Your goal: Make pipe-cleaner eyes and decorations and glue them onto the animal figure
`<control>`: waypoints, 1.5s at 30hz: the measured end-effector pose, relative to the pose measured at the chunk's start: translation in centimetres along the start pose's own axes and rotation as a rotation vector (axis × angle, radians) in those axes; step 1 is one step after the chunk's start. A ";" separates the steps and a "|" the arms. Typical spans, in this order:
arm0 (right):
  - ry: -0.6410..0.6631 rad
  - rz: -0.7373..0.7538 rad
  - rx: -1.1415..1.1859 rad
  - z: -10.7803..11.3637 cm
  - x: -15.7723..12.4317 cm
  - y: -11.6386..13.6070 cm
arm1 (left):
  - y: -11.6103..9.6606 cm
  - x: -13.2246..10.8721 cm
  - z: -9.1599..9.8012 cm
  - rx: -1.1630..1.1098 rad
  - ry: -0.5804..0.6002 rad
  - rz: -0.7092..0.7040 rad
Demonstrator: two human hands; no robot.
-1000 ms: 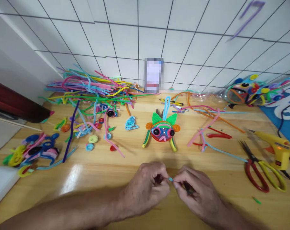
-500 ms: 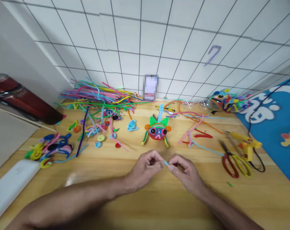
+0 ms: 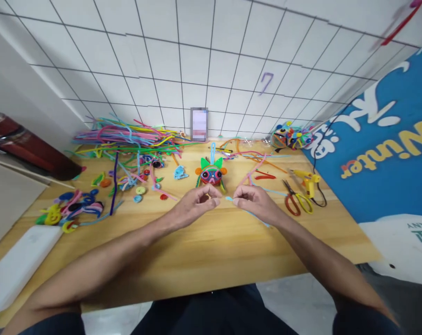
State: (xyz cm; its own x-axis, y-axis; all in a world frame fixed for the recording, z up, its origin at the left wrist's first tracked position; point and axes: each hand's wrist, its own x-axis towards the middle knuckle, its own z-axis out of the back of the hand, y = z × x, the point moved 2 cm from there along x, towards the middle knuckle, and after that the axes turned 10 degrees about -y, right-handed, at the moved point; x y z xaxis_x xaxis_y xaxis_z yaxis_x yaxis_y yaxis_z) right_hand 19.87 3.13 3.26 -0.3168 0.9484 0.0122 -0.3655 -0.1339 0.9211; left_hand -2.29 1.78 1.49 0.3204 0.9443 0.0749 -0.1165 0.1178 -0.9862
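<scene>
**Blue stem in hand, little critter already built behind it**

Going left to right on the bench (image 3: 214, 251): a white box (image 3: 19, 265) at the edge, a bunch of finished coils (image 3: 68, 211), then the big pile (image 3: 127, 139) of loose stems by the wall.

The left hand (image 3: 197, 204) has its grip pinched together. It sits just beside the tip of the blue stem (image 3: 229, 198), and I can't tell if it's actually touching. Right behind the hands is the critter (image 3: 211, 175), which has ears, eyes and legs on and looks pretty much assembled to me.

The right hand (image 3: 251, 202) has its grip clamped on the blue stem, just above the bench. The stem is thin, light blue and fuzzy. It looks straight, with no curl or bend, and its tail runs out under the hand. I'd say shaping has barely started and it isn't attached to anything.

Scissors (image 3: 296, 203) and the glue gun (image 3: 306, 178) lie off to the right.
</scene>
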 end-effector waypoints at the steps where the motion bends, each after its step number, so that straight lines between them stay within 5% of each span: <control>1: 0.029 -0.001 -0.031 0.2 0.0 0.3 | -0.5 0.0 0.2 0.064 0.014 -0.032; 7: 0.151 0.025 -0.163 -0.1 0.3 0.9 | -2.4 -0.1 0.0 0.266 0.077 -0.188; 12: 0.163 0.060 -0.178 -0.3 0.8 1.6 | -2.0 0.0 0.1 0.264 0.058 -0.184; 20: -0.039 0.089 0.135 -2.1 1.3 1.0 | 0.1 -0.1 -2.1 -0.346 -0.290 0.106; 23: -0.079 0.057 0.228 -2.6 1.6 0.4 | 0.9 0.1 -2.7 -0.517 -0.285 0.199; 27: 0.027 -0.008 0.188 -1.7 2.0 0.4 | 0.5 0.4 -1.0 -0.311 -0.117 0.162; 31: 0.170 -0.008 0.053 -1.0 2.4 1.1 | -0.8 0.5 0.9 0.067 -0.015 -0.038; 36: 0.249 -0.015 -0.070 -1.1 2.8 2.0 | -1.4 0.5 1.1 0.240 0.021 -0.168; 39: 0.241 0.000 -0.038 -1.3 2.8 2.2 | -0.9 0.4 0.6 0.123 -0.037 -0.105; 45: 0.047 -0.007 0.246 -3.2 2.6 0.7 | 0.7 -0.2 -2.1 -0.544 -0.275 0.231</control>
State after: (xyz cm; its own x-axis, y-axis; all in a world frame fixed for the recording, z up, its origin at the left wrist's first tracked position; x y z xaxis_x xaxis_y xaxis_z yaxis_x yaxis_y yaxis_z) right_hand 15.95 4.58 2.71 -0.3574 0.9339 -0.0073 -0.1455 -0.0479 0.9882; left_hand -0.47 1.05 0.44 0.0831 0.9794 -0.1842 0.3626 -0.2019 -0.9098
